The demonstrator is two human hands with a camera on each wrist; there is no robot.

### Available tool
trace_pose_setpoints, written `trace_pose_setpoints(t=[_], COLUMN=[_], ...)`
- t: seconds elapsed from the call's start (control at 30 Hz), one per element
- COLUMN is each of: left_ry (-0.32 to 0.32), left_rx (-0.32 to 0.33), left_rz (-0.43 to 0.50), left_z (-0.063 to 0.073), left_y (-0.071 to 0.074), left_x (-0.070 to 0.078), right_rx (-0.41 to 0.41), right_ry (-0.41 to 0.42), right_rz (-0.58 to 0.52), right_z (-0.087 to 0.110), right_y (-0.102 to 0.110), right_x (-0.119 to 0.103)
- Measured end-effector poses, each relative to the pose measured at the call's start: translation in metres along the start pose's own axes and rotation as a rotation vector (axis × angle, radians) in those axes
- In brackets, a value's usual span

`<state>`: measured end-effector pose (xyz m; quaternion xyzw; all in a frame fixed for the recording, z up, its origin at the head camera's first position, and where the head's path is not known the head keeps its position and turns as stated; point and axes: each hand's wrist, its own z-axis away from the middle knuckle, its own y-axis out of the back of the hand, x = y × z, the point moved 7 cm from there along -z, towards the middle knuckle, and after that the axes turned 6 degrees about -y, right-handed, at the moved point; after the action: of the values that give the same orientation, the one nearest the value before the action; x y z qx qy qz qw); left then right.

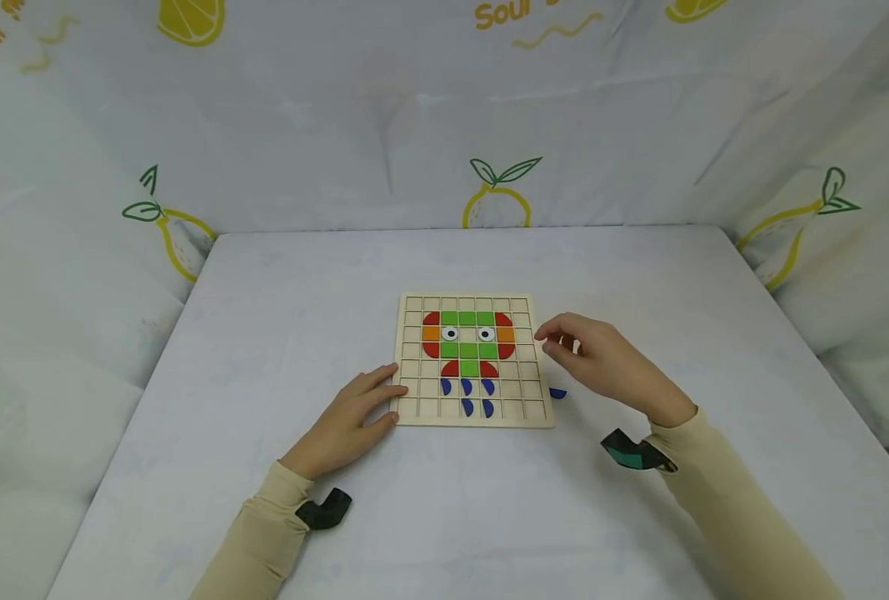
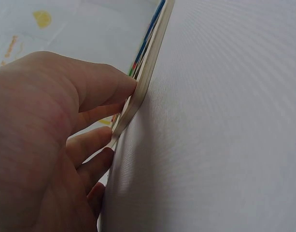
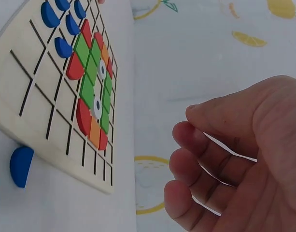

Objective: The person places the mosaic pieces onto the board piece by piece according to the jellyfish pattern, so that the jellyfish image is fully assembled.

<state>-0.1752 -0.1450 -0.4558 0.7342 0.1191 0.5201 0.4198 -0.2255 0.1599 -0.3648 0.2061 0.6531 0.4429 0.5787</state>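
Observation:
A wooden grid board (image 1: 519, 408) lies on the table, with red, green and orange tiles and two eye pieces (image 1: 450, 333) set in a face-like pattern. Several blue half-moon pieces (image 1: 467, 407) sit below the pattern. One more blue half-moon piece (image 3: 21, 166) lies off the board, beside its right edge. My left hand (image 1: 357, 417) rests at the board's left edge; its thumb and fingers touch the side in the left wrist view. Just past the right edge hovers my right hand (image 1: 597, 354), fingers loosely bent, nothing between them in the right wrist view.
A white cloth covers the table (image 1: 279, 283). Behind it hangs a white curtain (image 1: 302, 125) printed with lemons, and similar cloth walls stand at both sides. Each wrist carries a dark band-like device (image 1: 327, 510).

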Motion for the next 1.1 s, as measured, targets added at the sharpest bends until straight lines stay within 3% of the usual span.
trace_pose_setpoints(t=[0.33,1.1], left_ry=[-0.002,-0.017], left_rx=[0.005,0.008], left_rz=[0.002,0.001], left_z=[0.0,0.0], left_y=[0.0,0.001], left_x=[0.0,0.001], right_rx=[-0.009,-0.098], right_ry=[-0.066,-0.075], right_rz=[0.015,0.038], right_z=[0.012,0.023], right_y=[0.001,-0.028], right_x=[0.024,0.051])
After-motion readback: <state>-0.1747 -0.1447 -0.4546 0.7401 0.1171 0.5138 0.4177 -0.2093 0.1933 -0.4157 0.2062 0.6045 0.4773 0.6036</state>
